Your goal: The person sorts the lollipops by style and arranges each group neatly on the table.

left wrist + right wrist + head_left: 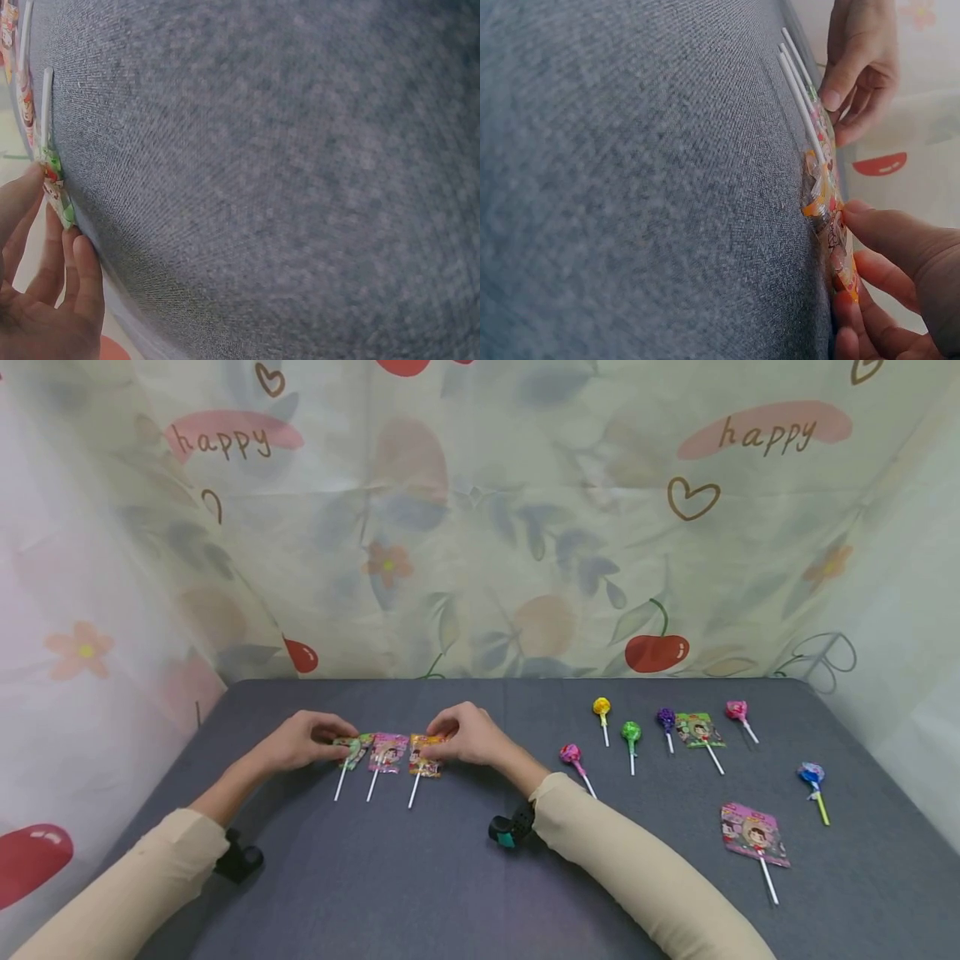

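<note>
Three flat-wrapped lollipops lie side by side on the left half of the table, sticks toward me. My left hand (309, 742) pinches the green-wrapped lollipop (52, 174) at its wrapper, thumb on one side and fingers on the other. In the middle of the row is the pink-wrapped lollipop (387, 752), between my hands. My right hand (471, 737) pinches the orange-wrapped lollipop (832, 238) by the wrapper's edge, and its white stick (414, 790) points down toward me. The right wrist view shows the sticks nearly parallel.
On the right lie several round lollipops, including a yellow one (602, 707), a green one (631, 732) and a blue one (812, 773). A flat green packet (699, 729) and a flat pink packet (753, 833) are there too. Patterned cloth (480, 527) hangs behind the grey table (390, 885).
</note>
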A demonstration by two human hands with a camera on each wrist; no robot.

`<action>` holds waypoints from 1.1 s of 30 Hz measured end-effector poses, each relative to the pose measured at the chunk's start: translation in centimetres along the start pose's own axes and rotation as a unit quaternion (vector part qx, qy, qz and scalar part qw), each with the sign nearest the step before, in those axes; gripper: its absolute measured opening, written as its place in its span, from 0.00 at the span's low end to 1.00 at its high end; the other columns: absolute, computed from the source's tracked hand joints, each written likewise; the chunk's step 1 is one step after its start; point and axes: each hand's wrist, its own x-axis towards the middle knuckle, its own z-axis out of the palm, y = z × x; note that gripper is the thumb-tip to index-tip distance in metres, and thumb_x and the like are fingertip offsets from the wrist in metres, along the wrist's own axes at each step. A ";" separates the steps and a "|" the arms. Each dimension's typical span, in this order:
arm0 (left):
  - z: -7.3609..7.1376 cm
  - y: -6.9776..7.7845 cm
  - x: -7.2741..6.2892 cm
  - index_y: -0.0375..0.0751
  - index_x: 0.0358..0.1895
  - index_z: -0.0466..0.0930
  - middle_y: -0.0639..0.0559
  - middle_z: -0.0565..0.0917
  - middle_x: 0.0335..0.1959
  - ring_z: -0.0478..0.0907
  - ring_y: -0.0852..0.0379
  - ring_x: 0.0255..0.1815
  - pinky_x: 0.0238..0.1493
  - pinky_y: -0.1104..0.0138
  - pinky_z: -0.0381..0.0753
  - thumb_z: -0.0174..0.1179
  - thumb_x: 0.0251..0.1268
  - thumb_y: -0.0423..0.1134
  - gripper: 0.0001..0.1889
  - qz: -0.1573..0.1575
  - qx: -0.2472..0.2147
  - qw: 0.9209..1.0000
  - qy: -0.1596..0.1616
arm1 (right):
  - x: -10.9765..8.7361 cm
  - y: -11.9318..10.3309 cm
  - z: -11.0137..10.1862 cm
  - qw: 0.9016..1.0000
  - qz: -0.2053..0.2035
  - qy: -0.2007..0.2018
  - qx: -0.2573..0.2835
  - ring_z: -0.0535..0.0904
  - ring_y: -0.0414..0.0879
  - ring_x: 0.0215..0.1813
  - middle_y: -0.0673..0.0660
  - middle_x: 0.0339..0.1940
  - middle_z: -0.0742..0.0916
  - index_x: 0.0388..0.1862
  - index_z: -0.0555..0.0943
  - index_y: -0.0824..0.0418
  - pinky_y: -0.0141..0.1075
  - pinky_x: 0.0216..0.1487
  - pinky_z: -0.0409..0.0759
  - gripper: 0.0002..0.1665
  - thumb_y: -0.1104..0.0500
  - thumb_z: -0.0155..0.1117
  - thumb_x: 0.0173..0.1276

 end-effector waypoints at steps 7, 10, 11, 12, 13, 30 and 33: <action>-0.1 0.0 0.1 0.29 0.54 0.84 0.39 0.85 0.50 0.82 0.42 0.51 0.44 0.63 0.80 0.68 0.68 0.33 0.15 -0.001 0.002 1.000 -0.002 | 0.1 0.0 0.0 1.000 0.008 -0.006 0.006 0.81 0.41 0.40 0.52 0.41 0.88 0.49 0.89 0.62 0.37 0.43 0.78 0.19 0.54 0.79 0.62; -0.1 0.0 0.1 0.29 0.54 0.84 0.39 0.85 0.50 0.82 0.43 0.51 0.44 0.62 0.80 0.68 0.68 0.33 0.15 0.001 0.008 1.000 -0.002 | 0.2 0.1 0.0 1.000 0.009 -0.006 0.005 0.80 0.41 0.40 0.51 0.41 0.88 0.48 0.89 0.61 0.36 0.43 0.78 0.18 0.55 0.79 0.62; -0.1 0.0 0.1 0.29 0.54 0.84 0.40 0.85 0.49 0.82 0.43 0.50 0.43 0.63 0.80 0.68 0.68 0.34 0.15 -0.001 0.009 1.000 -0.001 | 0.2 0.1 0.0 1.000 0.007 -0.006 0.004 0.80 0.41 0.41 0.51 0.41 0.88 0.48 0.89 0.62 0.36 0.43 0.78 0.18 0.55 0.79 0.62; -0.1 0.0 0.1 0.30 0.54 0.84 0.40 0.85 0.49 0.82 0.44 0.50 0.43 0.63 0.80 0.68 0.68 0.34 0.15 -0.002 0.010 1.000 -0.001 | 0.3 0.1 0.0 1.000 0.005 -0.006 0.004 0.80 0.41 0.41 0.52 0.41 0.88 0.48 0.89 0.62 0.36 0.44 0.78 0.18 0.55 0.79 0.62; -0.1 0.0 0.1 0.30 0.54 0.84 0.40 0.85 0.49 0.82 0.44 0.50 0.43 0.63 0.80 0.68 0.68 0.33 0.15 -0.003 0.010 1.000 0.000 | 0.3 0.1 0.0 1.000 0.004 -0.006 0.003 0.81 0.41 0.41 0.52 0.41 0.88 0.48 0.89 0.62 0.35 0.44 0.78 0.18 0.55 0.79 0.62; 0.1 0.2 0.1 0.29 0.54 0.84 0.40 0.85 0.49 0.82 0.44 0.49 0.43 0.60 0.80 0.69 0.68 0.33 0.15 -0.007 0.013 1.000 0.004 | -1.1 1.3 -3.2 0.994 -0.062 -0.020 0.090 0.83 0.46 0.48 0.64 0.50 0.87 0.53 0.84 0.69 0.38 0.49 0.79 0.20 0.61 0.75 0.66; 0.2 0.2 0.1 0.30 0.54 0.84 0.41 0.85 0.49 0.82 0.45 0.49 0.43 0.60 0.80 0.69 0.67 0.33 0.15 -0.015 0.018 1.000 0.007 | -1.9 1.3 -4.2 0.993 -0.064 -0.016 0.101 0.84 0.47 0.49 0.64 0.50 0.87 0.54 0.84 0.69 0.39 0.49 0.80 0.20 0.61 0.75 0.67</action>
